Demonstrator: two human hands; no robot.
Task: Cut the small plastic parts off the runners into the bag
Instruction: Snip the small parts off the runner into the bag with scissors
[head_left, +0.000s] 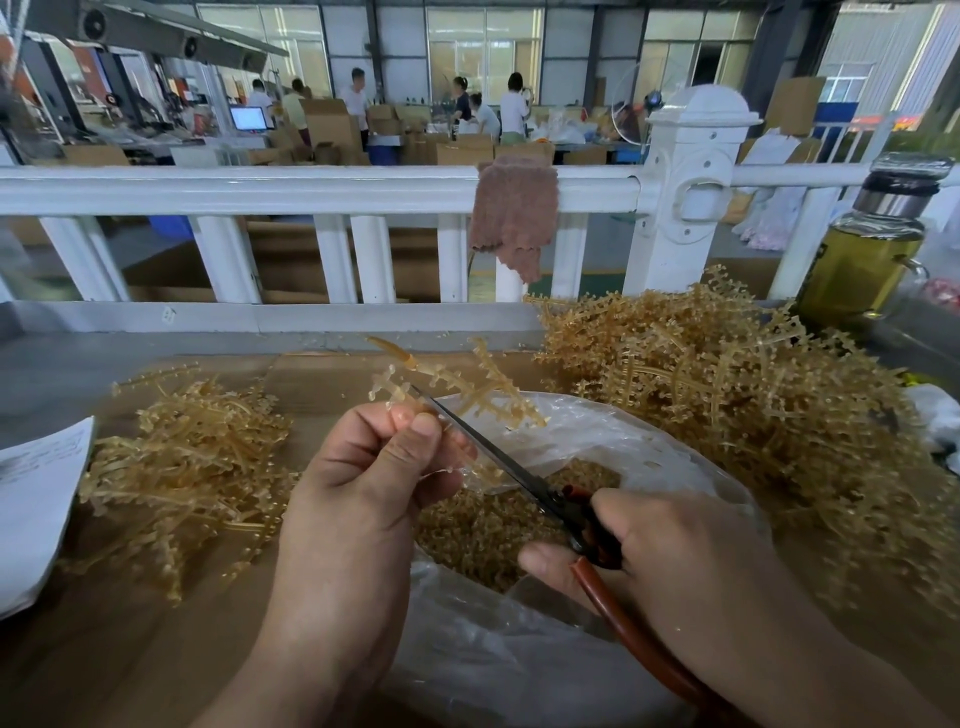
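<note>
Bag (597, 436) part-filled, big uncut pile (727, 395) left; left hand (363, 467) pinches runner (457, 384), right hand (675, 551) grips scissors (519, 467)

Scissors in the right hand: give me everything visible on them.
The scissors have long, narrow dark blades that look shut, and reddish-brown handles, one a long loop running under the palm. The right hand grips the handles. The blades slant up-left above the open bag, their tip meeting the runner that the left hand pinches.
</note>
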